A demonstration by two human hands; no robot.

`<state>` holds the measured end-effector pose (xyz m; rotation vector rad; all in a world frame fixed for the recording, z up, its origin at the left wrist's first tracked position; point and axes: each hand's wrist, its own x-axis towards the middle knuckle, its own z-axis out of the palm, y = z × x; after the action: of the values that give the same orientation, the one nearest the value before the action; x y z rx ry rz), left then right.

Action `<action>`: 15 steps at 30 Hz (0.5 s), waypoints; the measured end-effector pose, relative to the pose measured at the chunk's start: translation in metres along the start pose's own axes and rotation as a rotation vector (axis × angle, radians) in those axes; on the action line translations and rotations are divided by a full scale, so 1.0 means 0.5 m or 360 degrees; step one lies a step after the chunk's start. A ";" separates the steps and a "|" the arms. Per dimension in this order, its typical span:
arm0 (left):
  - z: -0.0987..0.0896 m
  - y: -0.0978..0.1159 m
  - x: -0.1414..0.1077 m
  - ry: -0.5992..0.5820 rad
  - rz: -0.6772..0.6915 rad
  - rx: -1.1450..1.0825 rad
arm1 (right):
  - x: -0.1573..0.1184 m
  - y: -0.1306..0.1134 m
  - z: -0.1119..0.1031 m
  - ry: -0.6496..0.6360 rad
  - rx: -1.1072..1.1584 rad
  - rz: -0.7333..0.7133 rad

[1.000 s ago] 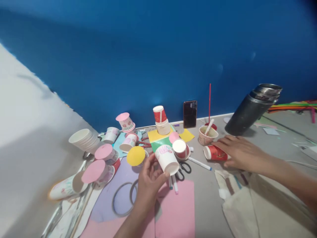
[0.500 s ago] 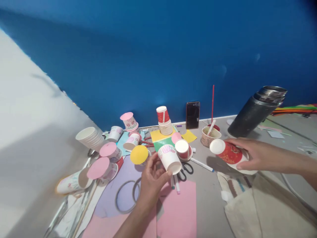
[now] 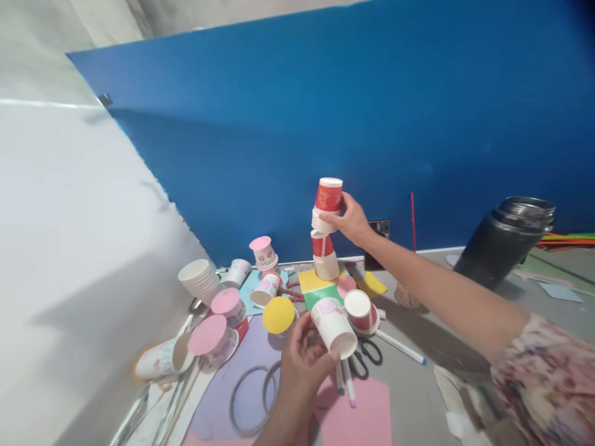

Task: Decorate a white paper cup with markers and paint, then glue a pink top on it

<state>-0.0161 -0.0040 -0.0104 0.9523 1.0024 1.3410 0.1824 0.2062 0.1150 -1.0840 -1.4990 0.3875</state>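
Observation:
Near the front middle, my left hand [image 3: 304,362] grips a white paper cup [image 3: 333,328] with pink drawings, tilted with its mouth towards me. My right hand [image 3: 351,220] is stretched far forward, closed round a small stack of red paper cups [image 3: 328,199] turned upside down. This stack sits right above another upside-down stack of red and white cups [image 3: 324,263] by the blue wall; the two look to be touching. Beside my left hand lie a red cup with a white base [image 3: 360,308], a cup topped with a yellow disc [image 3: 279,314], and black-handled scissors [image 3: 367,356].
On the left are cups with pink discs [image 3: 214,334], a stack of white cups [image 3: 199,279] and grey tape rings [image 3: 251,399]. A dark flask [image 3: 502,241] stands tilted at right. Markers [image 3: 402,347], coloured paper [image 3: 357,412] and a phone [image 3: 381,229] lie or stand around.
My right hand has carried the red cups from the right side forward and left, onto the stack by the wall. My left hand still holds its cup; the view has tilted up.

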 end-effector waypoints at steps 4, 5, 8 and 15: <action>-0.003 -0.004 0.001 -0.0025 0.0004 0.0009 | -0.005 0.040 0.058 -0.0154 -0.0216 0.0084; -0.004 -0.005 0.001 -0.0033 0.0002 0.0010 | -0.013 0.048 0.065 -0.0220 -0.0285 0.0118; -0.006 -0.006 0.002 -0.0039 -0.0017 0.0021 | -0.036 0.062 0.066 -0.0431 -0.0458 0.0214; 0.002 0.007 -0.004 0.0009 -0.0026 -0.0031 | -0.108 0.009 -0.092 -0.0690 -0.0674 0.0129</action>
<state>-0.0164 -0.0057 -0.0070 0.9242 0.9977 1.3388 0.2195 0.1506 0.0913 -1.4621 -1.9841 0.3866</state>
